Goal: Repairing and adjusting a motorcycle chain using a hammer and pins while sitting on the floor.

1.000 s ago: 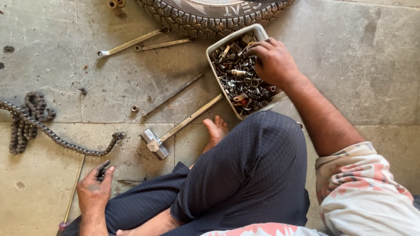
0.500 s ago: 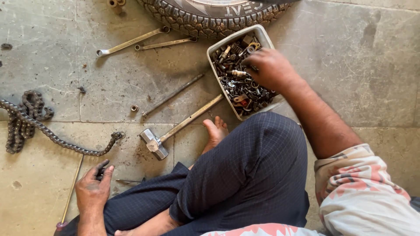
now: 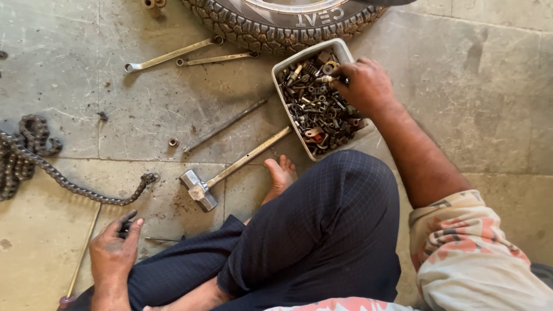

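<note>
**Q.** Which step does the figure show?

**A.** Searching through loose hardware. The right hand [image 3: 366, 86] reaches into a white tub [image 3: 314, 49] on the floor [image 3: 489, 86], right of centre and just near the tyre [image 3: 276, 26]. The tub is full of bolts and nuts [image 3: 314, 112]. The fingers curl down onto the far part of the heap. Whether this grip has closed on one piece or only stirs the pile cannot be told.

**Q.** And the other hand?

**A.** The left hand [image 3: 112, 253] rests low at the near left, beside the knee. Its grip is open, fingers stretched, the tips touching a small dark piece [image 3: 124, 226] without closing round it.

**Q.** What lies between the hands?

**A.** A hammer [image 3: 199, 189], its handle pointing towards the tub; a thin rod [image 3: 224, 126]; a lone nut [image 3: 172, 141]; a chain [image 3: 69, 184] at the left; two spanners [image 3: 170, 56] at the far side.

**Q.** What would lifting one piece call for?

**A.** By judgement, a fine fingertip pinch, since the parts lie tangled and touching.
</note>
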